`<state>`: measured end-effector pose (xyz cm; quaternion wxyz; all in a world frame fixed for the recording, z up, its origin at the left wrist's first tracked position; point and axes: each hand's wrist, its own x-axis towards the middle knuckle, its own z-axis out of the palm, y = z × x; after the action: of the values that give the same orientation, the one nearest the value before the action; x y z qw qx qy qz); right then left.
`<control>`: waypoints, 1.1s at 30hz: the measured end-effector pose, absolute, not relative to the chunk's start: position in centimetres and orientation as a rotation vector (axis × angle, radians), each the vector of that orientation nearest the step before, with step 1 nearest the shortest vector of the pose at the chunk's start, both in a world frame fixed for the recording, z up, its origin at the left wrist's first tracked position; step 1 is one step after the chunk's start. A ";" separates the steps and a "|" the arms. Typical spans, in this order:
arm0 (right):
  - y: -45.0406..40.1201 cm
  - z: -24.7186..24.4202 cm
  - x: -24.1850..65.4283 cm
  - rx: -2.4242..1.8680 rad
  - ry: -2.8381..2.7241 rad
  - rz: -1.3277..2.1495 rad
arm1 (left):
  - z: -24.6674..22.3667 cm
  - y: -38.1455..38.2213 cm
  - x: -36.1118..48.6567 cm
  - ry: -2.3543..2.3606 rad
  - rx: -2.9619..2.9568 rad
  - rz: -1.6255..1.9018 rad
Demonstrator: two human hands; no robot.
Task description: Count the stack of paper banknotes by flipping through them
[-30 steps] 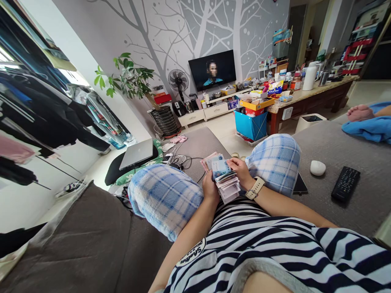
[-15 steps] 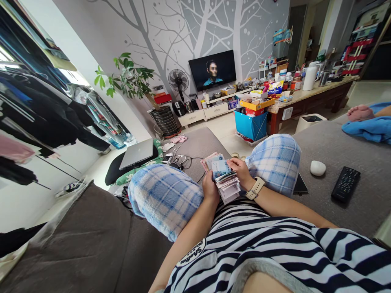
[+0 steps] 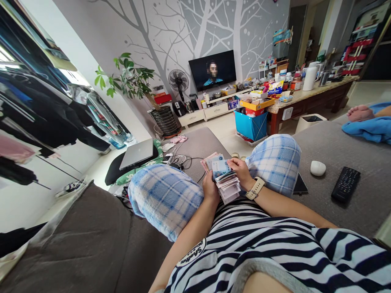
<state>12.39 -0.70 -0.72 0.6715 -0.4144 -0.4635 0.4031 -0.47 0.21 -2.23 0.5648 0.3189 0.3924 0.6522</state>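
A thick folded stack of banknotes [image 3: 229, 189] is held over my lap, between my knees. My left hand [image 3: 210, 187] is closed round the stack's left side, with pinkish notes fanned out above its fingers. At the stack's top right, my right hand [image 3: 240, 171] pinches the edge of a blue note [image 3: 220, 166]. The lower notes fan downward in layers toward the striped shirt. A beige watch band [image 3: 255, 188] is on my right wrist.
On the grey sofa [image 3: 324, 215] to the right lie a remote [image 3: 345, 184], a white case [image 3: 318, 168] and a person's foot [image 3: 360, 113]. At the left are a laptop [image 3: 137, 154] and cables [image 3: 183, 159]. A blue box [image 3: 251, 125] stands ahead.
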 end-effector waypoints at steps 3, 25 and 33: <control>-0.9 -0.6 12.3 -0.905 -1.031 0.915 | -1.9 0.0 -0.4 0.899 0.745 1.515; -0.6 -0.7 12.3 -0.909 -1.007 0.910 | -1.3 -0.5 -0.2 0.863 0.671 1.515; -0.4 -1.0 12.3 -0.892 -1.008 0.939 | -1.2 -0.4 -0.1 0.853 0.694 1.510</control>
<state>12.31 -0.41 -0.95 0.6820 -0.3975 -0.4492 0.4184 -0.14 -0.36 -1.18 0.5947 0.2987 0.3671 0.6498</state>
